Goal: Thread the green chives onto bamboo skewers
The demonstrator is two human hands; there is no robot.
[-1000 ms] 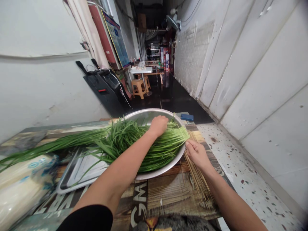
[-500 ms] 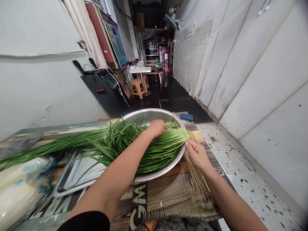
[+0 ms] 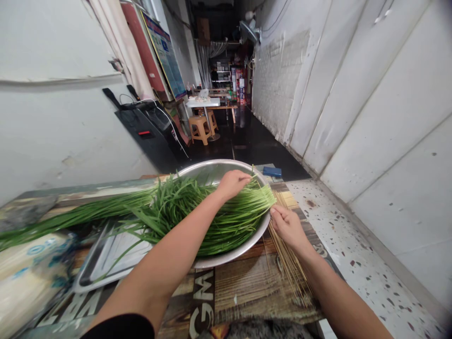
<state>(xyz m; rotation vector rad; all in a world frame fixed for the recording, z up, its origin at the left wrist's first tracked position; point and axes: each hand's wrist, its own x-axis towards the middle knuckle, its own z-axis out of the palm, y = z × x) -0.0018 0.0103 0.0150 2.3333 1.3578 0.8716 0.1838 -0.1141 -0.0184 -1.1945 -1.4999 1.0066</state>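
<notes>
Green garlic chives (image 3: 226, 230) fill a wide steel basin (image 3: 233, 260), their pale cut ends lined up in a row at its right rim. Over the basin, my left hand (image 3: 233, 183) is closed in a pinch on a chive stalk near the far end of that row. My right hand (image 3: 286, 226) is closed at the near end of the row, just outside the rim. Thumb and forefinger pinch what looks like the end of a thin bamboo skewer, mostly hidden by the fingers and chives. Loose bamboo skewers (image 3: 287, 263) lie under my right wrist.
More long chives (image 3: 88, 212) stretch left across the table (image 3: 247, 294). A metal tray (image 3: 106, 263) and a plastic-wrapped pale bundle (image 3: 31, 278) sit at the left. A small blue box (image 3: 272, 172) lies behind the basin. A white wall (image 3: 388, 117) runs along the right.
My left hand has shifted slightly right and away from me, and a stalk now shows at its fingertips. My right hand stays at the row's near end. The view has moved slightly.
</notes>
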